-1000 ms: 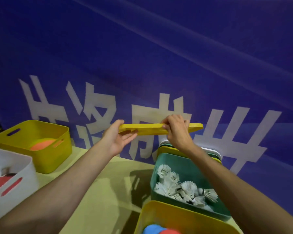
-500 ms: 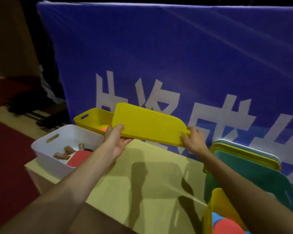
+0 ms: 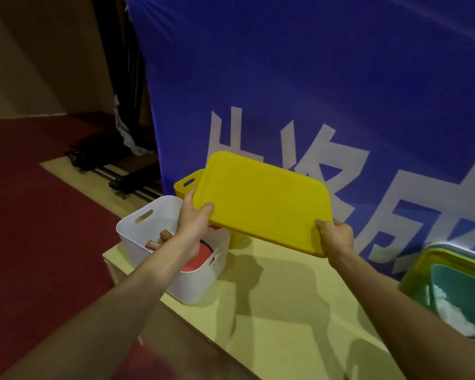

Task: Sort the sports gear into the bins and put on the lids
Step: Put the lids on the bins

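Two hands hold yellow lid (image 3: pixel 261 204) in the air in front of yellow bin (image 3: pixel 187 183), at the table's (image 3: pixel 272 297) far left.
To seat it well: level the lid (far edge is tilted up), square its corners to the yellow bin's rim, lower flat, and stay clear of the white bin (image 3: pixel 154 215) just beside. Left hand (image 3: pixel 194 218) grips the near-left corner, thumb on top, fingers round the edge. Right hand (image 3: pixel 335 237) is curled tight on the near-right corner. Lid-to-bin contact cannot be told.
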Action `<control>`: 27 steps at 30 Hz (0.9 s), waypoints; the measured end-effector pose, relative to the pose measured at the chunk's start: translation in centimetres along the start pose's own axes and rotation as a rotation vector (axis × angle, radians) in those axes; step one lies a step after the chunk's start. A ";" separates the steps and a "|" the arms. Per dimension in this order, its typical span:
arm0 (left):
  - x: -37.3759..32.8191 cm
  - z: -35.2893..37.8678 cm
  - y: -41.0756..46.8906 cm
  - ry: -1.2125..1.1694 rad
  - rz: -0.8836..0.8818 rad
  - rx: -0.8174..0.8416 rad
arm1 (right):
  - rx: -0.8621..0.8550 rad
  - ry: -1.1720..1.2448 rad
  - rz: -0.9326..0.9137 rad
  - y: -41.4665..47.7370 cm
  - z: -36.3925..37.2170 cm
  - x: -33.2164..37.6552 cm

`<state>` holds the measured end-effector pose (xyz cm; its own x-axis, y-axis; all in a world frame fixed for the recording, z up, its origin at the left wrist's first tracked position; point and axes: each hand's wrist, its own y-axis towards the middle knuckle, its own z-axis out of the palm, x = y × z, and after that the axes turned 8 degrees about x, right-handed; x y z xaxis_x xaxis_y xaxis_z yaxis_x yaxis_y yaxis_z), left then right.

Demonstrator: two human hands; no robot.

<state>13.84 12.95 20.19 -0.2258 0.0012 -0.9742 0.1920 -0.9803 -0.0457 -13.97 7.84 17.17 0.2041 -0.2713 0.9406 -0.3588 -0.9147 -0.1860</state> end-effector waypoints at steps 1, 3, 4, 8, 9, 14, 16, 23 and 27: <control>0.3 -0.7 1.1 0.112 0.024 -0.036 | 0.004 0.014 -0.020 0.6 1.2 0.0; 0.9 -1.7 3.4 0.297 0.070 -0.090 | 0.021 0.036 -0.072 1.8 3.6 -0.1; 1.2 -2.2 4.9 0.372 0.082 -0.111 | 0.037 0.056 -0.092 2.6 4.8 -0.2; 1.8 -3.4 11.4 0.571 0.043 -0.124 | 0.080 0.121 -0.108 6.8 8.6 -0.6; 1.9 -3.6 13.1 0.610 0.023 -0.110 | 0.085 0.142 -0.102 7.9 9.4 -0.8; 2.3 -5.1 20.7 0.633 -0.025 -0.036 | 0.067 0.186 -0.075 12.4 13.4 -1.0; 2.6 -5.9 22.8 0.645 -0.047 -0.033 | 0.088 0.182 -0.061 13.4 15.3 -1.0; 4.1 -9.5 29.6 0.713 -0.126 -0.073 | 0.167 0.131 -0.049 15.3 21.0 0.0; 4.9 -11.2 32.9 0.734 -0.207 -0.043 | 0.153 -0.003 0.001 16.5 23.6 -0.4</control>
<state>29.79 -17.10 11.43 0.4289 0.3293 -0.8412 0.2550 -0.9375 -0.2369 1.52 -14.23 7.01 0.2063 -0.2732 0.9396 -0.2165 -0.9492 -0.2285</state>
